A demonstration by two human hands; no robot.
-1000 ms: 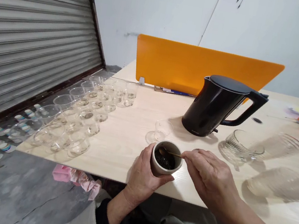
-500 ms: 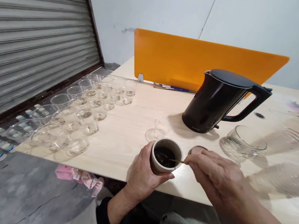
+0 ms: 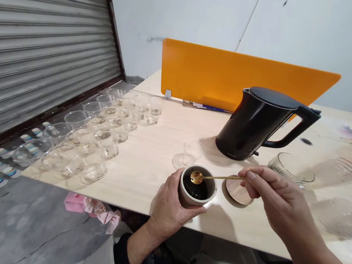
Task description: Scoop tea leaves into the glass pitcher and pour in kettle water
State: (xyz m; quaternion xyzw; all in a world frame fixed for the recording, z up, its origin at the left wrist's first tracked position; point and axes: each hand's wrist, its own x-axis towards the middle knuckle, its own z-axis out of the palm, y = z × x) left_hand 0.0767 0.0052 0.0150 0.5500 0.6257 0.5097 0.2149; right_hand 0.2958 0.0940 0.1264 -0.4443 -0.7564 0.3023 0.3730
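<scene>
My left hand (image 3: 172, 205) wraps round a pale ceramic jar (image 3: 211, 196) near the table's front edge. Dark loose stuff, perhaps tea leaves, lies inside the jar. Between the fingertips of my right hand (image 3: 273, 195) is the handle of a small gold spoon (image 3: 197, 177), its bowl over the jar's mouth; whether it carries anything I cannot make out. Beneath the right hand a round wooden lid (image 3: 236, 191) lies on the table. Just behind the jar stands a clear plastic cup (image 3: 193, 150).
Rows of clear cups (image 3: 104, 136) with a little dark matter inside fill the table's left side. A black kettle (image 3: 255, 122) stands behind my hands, before an orange divider (image 3: 212, 75). A ribbed glass bowl (image 3: 287, 166) and stacked plastic cups (image 3: 347, 217) are on the right.
My right hand has moved right and up, lifting the spoon's bowl out of the jar's dark contents. More of the wooden lid shows now. My left hand still holds the jar.
</scene>
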